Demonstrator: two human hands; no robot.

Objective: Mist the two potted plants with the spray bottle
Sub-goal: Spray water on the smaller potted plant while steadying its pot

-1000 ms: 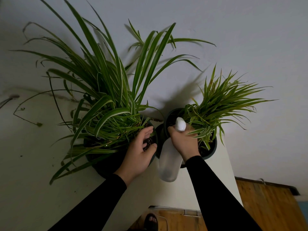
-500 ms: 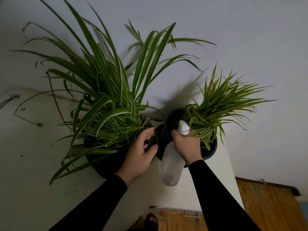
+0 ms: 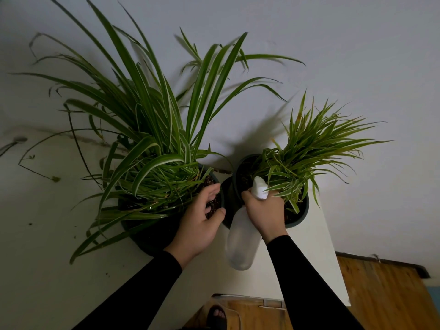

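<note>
Single head-worn view, looking steeply down, close over white table [image 3: 309, 246]

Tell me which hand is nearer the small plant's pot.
Right. The right hand, gripping the spray bottle, overlaps the small plant's pot at its near rim; the left hand rests on the large pot's rim, beside it.

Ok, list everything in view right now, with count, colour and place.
big plant: 1, green, left, dark pot
small plant: 1, yellow-green, right, dark pot
spray bottle: 1, translucent with white head, between the pots
table: 1, white, under the pots
wall: 1, pale, behind
floor: 1, brown wood, lower right
foot: 1, dark sandal, bottom centre
left hand: 1, black sleeve, on the big pot's rim
right hand: 1, black sleeve, gripping the bottle
</note>
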